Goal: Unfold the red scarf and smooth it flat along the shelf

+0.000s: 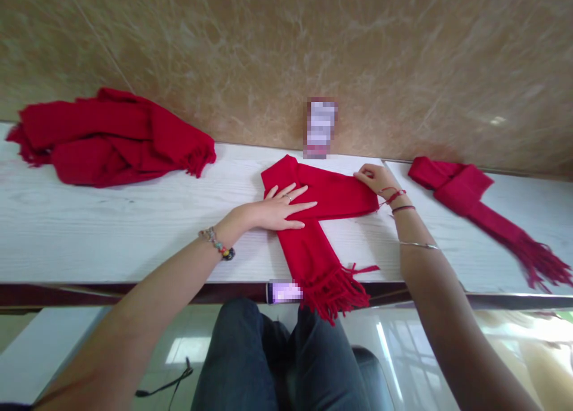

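Observation:
In front of me lies a red scarf (340,190), partly folded, its fringed end hanging over the table's front edge towards my knees. My left hand (286,207) rests flat on the fold with its fingers spread. At the right end of the folded part, my right hand (373,177) pinches the scarf's upper edge between thumb and fingers. To the right lies another red scarf (465,190), folded across itself with its fringe pointing to the front right. A heaped red scarf (107,139) sits loosely bunched at the far left.
A white wood-grain table (134,232) stands against a brown marbled wall (250,59). A blurred phone-like object (320,127) leans at the wall; another blurred screen (285,292) is at the front edge. A black cord (179,378) lies on the floor.

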Action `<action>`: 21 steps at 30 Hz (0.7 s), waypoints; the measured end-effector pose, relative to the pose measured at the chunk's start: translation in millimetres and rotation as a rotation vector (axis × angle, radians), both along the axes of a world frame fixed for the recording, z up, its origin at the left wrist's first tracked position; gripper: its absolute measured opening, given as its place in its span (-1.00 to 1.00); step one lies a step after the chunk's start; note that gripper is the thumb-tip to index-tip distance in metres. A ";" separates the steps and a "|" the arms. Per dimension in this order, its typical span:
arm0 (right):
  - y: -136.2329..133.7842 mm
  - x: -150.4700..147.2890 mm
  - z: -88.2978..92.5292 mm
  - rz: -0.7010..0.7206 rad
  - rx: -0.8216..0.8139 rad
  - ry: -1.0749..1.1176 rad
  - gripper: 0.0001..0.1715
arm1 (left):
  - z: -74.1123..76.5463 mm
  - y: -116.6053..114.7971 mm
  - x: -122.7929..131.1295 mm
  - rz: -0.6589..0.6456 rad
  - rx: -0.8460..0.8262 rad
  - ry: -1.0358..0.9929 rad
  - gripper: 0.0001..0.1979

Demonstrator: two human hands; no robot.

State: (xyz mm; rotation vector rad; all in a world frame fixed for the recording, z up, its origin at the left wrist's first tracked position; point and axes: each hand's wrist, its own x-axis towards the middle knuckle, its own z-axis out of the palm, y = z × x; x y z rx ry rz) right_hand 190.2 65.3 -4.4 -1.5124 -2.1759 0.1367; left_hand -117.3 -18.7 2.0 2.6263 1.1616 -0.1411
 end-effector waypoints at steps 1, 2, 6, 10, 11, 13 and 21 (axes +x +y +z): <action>0.8 0.0 -1.1 -0.044 0.013 -0.015 -0.61 | 1.2 -1.3 0.3 -0.008 -0.005 -0.003 -0.42; 1.2 0.3 -2.4 -0.087 0.013 -0.053 -0.61 | 2.4 -2.5 0.7 -0.018 -0.010 -0.004 -0.44; 0.6 4.8 -7.1 -0.155 -0.026 -0.265 -0.69 | 5.3 -5.4 3.8 -0.041 0.004 0.021 -0.47; -6.8 5.5 5.7 -0.035 0.097 -0.252 -0.69 | 7.0 -4.6 8.7 -0.129 0.250 -0.018 -0.56; -12.0 2.7 11.6 0.014 0.142 -0.229 -0.68 | 7.5 -4.6 10.1 -0.159 0.321 -0.029 -0.58; -27.7 -6.9 21.8 0.150 0.190 -0.193 -0.68 | 8.4 -6.0 12.6 -0.185 0.412 -0.010 -0.62; -86.6 -41.1 -3.0 0.423 0.164 -0.404 -0.62 | 12.1 -17.5 23.7 -0.064 0.512 0.070 -0.69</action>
